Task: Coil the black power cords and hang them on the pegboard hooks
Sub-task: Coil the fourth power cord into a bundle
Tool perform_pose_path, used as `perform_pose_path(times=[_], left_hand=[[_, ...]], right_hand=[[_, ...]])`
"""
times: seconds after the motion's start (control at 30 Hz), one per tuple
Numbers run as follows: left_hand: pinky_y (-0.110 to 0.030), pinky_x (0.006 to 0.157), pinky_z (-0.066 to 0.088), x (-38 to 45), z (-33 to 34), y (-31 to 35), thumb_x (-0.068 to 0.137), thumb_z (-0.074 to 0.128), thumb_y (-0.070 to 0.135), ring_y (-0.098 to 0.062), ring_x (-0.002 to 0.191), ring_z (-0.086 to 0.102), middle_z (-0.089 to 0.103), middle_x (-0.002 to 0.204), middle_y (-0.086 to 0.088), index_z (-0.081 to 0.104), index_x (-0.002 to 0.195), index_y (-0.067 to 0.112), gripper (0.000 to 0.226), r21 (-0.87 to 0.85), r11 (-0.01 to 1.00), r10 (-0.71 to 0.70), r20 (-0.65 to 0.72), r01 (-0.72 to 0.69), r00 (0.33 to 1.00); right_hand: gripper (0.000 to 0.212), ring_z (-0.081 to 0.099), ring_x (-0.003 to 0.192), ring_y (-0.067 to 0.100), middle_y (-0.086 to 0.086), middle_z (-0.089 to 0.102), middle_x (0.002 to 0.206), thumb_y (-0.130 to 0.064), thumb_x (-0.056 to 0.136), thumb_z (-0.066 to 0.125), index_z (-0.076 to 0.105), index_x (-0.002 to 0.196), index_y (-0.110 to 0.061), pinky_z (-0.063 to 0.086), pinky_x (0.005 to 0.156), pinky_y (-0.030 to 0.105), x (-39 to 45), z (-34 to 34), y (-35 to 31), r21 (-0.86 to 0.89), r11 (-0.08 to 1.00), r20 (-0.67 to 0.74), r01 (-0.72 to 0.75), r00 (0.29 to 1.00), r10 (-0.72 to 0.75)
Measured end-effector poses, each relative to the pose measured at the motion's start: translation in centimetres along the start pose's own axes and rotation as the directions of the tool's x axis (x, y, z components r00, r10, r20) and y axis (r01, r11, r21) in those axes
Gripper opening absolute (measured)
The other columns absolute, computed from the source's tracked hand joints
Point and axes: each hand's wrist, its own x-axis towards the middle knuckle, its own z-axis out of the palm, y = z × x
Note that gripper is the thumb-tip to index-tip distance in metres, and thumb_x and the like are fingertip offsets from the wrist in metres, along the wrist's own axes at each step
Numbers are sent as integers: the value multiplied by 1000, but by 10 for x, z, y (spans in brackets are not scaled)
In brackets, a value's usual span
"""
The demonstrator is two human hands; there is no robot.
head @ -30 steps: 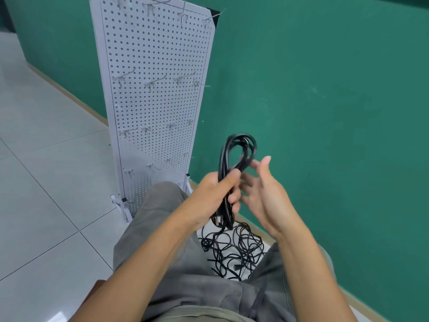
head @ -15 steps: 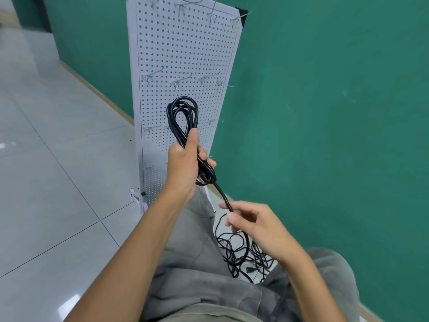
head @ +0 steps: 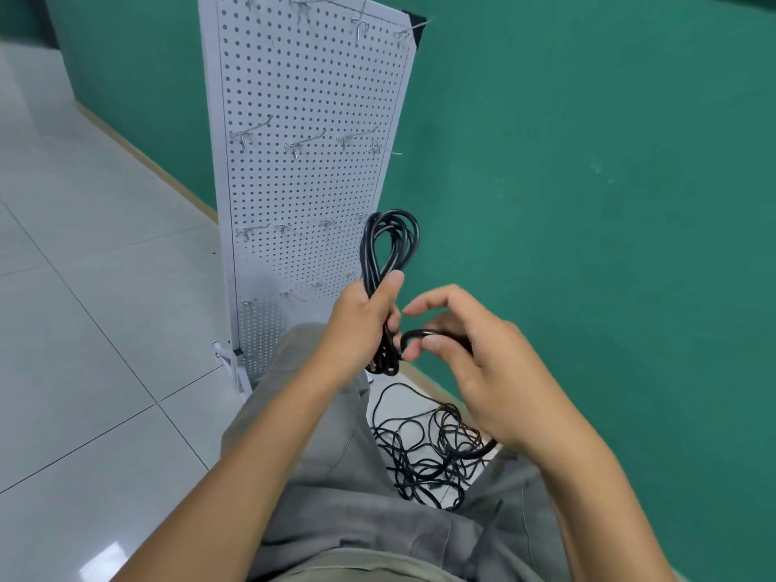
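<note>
1. Note the coiled cord (head: 389, 245): black sheathing, smooth, with a slight sheen.
2. Note the loose cords (head: 424, 451) on the floor: the same black sheathing, thinner, duller.
3. Note the pegboard (head: 310, 98): white perforated sheet, matt painted finish.
4. Note its hooks (head: 247, 134): bare wire metal, bright silver.
5. Note the floor (head: 84, 287): pale tiles, glossy, reflecting light.
6. Note the wall (head: 588, 203): green paint, matt, faintly scuffed.
7. Note your trousers (head: 327, 476): grey woven cloth, matt, creased.

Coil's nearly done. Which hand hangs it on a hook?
Probably the left. The left hand already grips the coiled cord, its loop up beside the pegboard and its bare hooks. The right hand is busy holding the loose tail.
</note>
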Motion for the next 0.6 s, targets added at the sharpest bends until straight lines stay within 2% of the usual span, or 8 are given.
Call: perform_pose_path(times=[0.1, 0.23, 0.33, 0.4, 0.47, 0.53, 0.6], left_hand=[[-24, 48, 41, -6, 12, -1, 108, 46, 43, -15, 44, 49, 50, 49, 1, 50, 71, 11, 49, -48, 999, -10, 106, 15, 994], [-25, 44, 40, -19, 27, 5, 105, 41, 53, -21, 41, 49, 44, 49, -3, 48, 66, 14, 56, -237, 967, -36, 230, 92, 972], [-25, 44, 37, -28, 34, 14, 90, 34, 70, -18, 38, 48, 42, 49, -1, 56, 71, 18, 60, -346, 920, -76, 302, 184, 950], [-26, 46, 36, -31, 37, 19, 79, 35, 78, -17, 38, 45, 41, 49, 0, 59, 76, 19, 64, -409, 873, -119, 351, 266, 929], [-25, 44, 36, -32, 36, 22, 74, 43, 84, -15, 40, 41, 39, 50, 1, 56, 80, 17, 68, -474, 812, -137, 412, 341, 901], [-23, 44, 38, -30, 32, 23, 80, 58, 76, -14, 44, 38, 37, 54, 0, 61, 77, 20, 57, -492, 804, -97, 445, 334, 890], [-23, 46, 38, -29, 28, 25, 89, 69, 47, -17, 50, 37, 34, 59, -3, 73, 72, 26, 27, -441, 857, -36, 464, 266, 885]], right_hand=[[27, 65, 75, 8, -16, 75, 84, -9, 101, 59, 50, 105, -34, 49, 76, 27, 3, -11, -2, 45, 999, -49, -9, 999, 12], [45, 64, 61, 9, -9, 73, 79, -12, 86, 78, 48, 112, -33, 48, 71, 27, 7, -20, 2, 186, 978, -127, -90, 985, 114], [61, 58, 55, 12, -4, 63, 95, -18, 78, 86, 42, 114, -40, 49, 65, 30, 7, -21, 10, 271, 948, -182, -164, 959, 218], [66, 59, 56, 17, 7, 59, 110, -17, 79, 86, 35, 117, -35, 53, 64, 32, 5, -17, 12, 363, 912, -210, -189, 937, 278], [66, 59, 59, 19, 12, 56, 117, -15, 82, 83, 30, 118, -29, 54, 60, 27, 3, -13, 14, 444, 873, -242, -201, 911, 333], [60, 58, 67, 22, 10, 57, 119, -19, 85, 81, 31, 116, -34, 52, 65, 30, 3, -11, 19, 419, 882, -262, -216, 901, 345], [55, 59, 70, 24, 9, 58, 120, -13, 90, 75, 32, 113, -38, 52, 68, 32, 3, -12, 23, 430, 876, -235, -218, 910, 342]])
